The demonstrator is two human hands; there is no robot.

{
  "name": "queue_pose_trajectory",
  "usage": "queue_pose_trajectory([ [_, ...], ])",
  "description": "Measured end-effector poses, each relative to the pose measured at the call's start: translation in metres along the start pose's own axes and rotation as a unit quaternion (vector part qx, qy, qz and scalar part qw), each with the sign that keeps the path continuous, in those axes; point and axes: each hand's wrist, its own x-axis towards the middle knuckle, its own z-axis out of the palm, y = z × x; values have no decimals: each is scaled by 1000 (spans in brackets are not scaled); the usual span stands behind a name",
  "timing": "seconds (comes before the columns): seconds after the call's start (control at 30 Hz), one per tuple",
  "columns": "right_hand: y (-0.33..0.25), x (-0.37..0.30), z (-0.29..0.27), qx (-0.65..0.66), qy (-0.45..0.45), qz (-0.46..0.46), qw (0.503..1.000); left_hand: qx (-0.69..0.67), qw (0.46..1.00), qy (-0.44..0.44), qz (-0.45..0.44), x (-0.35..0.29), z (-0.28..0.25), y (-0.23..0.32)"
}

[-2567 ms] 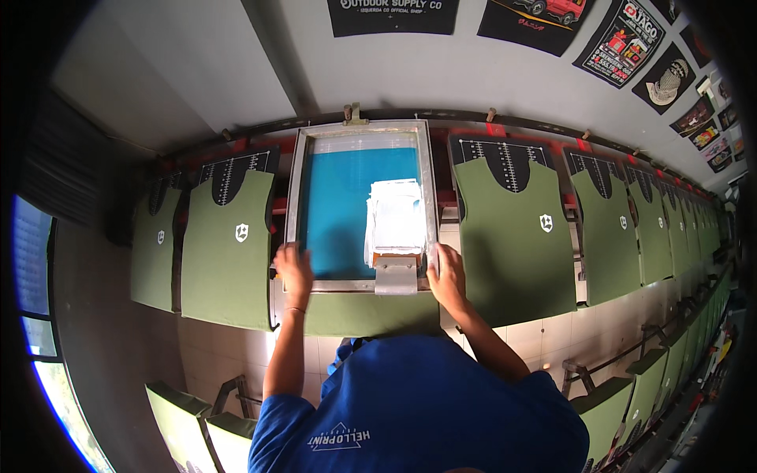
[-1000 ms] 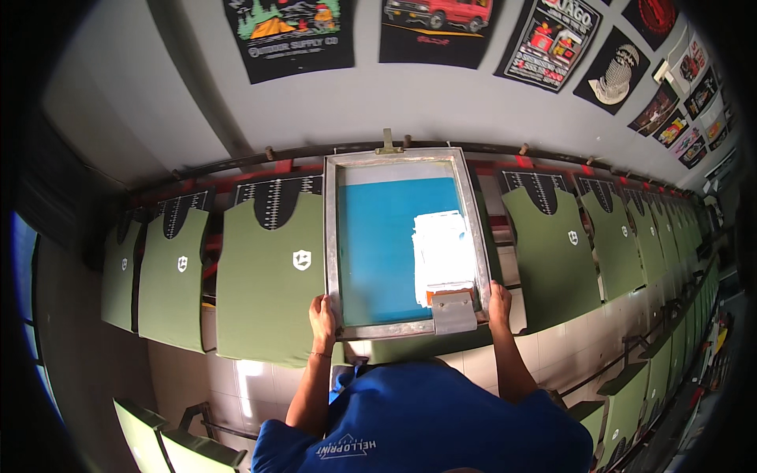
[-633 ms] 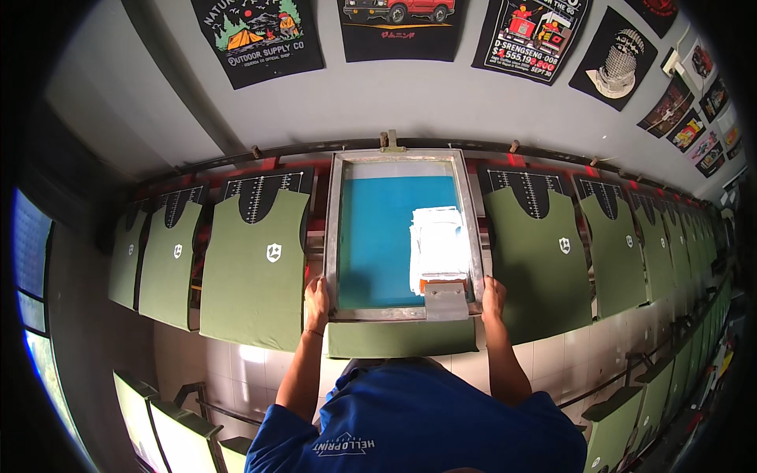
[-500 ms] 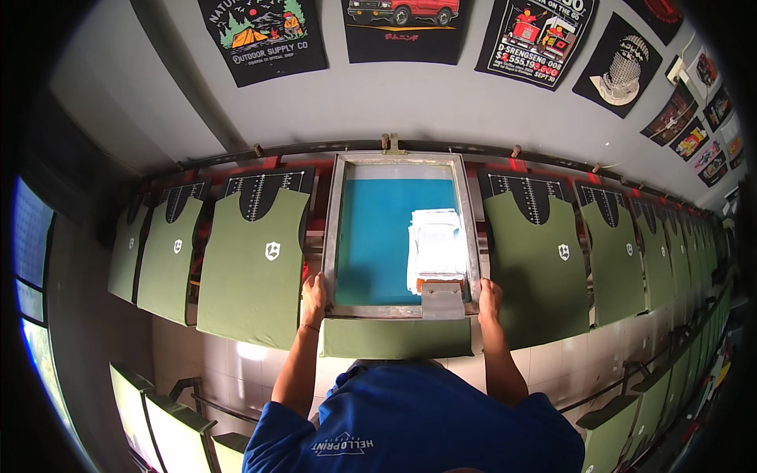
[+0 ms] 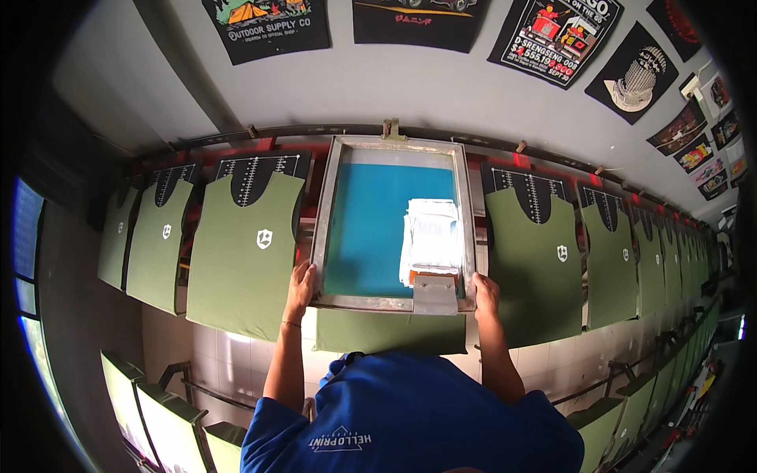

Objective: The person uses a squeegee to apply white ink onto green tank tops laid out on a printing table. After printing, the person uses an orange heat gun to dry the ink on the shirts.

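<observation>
A metal-edged printing screen (image 5: 363,303) with teal mesh (image 5: 367,229) lies over a green shirt (image 5: 390,333), whose lower edge shows below it. My left hand (image 5: 300,288) grips the screen's left side near its front corner. At the opposite front corner, my right hand (image 5: 486,296) holds the right side. Inside the screen at right is a bright white, ragged-edged patch (image 5: 434,236); I cannot tell its material. Just in front of it, a squeegee (image 5: 435,293) with a grey metal plate and an orange strip leans over the near rail.
Green shirts (image 5: 244,236) with small white shield prints lie on boards to the left, and more (image 5: 536,260) run off to the right. Behind the screen runs a dark rail with a metal bracket (image 5: 392,129). A second row of boards (image 5: 169,418) stands nearer me.
The view has shifted a little, so the wall prints sit higher. The screen's near end has swung slightly left, with both hands keeping their hold on it.
</observation>
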Motion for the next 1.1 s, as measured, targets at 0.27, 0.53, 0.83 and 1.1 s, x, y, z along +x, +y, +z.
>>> queue_pose_trajectory([
  [0.27,26,13,3,21,-5,11,1000,-134,989,57,-34,1,12,-39],
  [0.53,42,22,1,12,-23,28,999,-136,986,82,-57,1,19,-35],
  [0.83,39,23,7,-19,-12,0,1000,-119,982,143,-24,-2,25,-27],
  [1.1,39,33,2,-20,-5,31,999,92,960,227,133,-39,34,27],
])
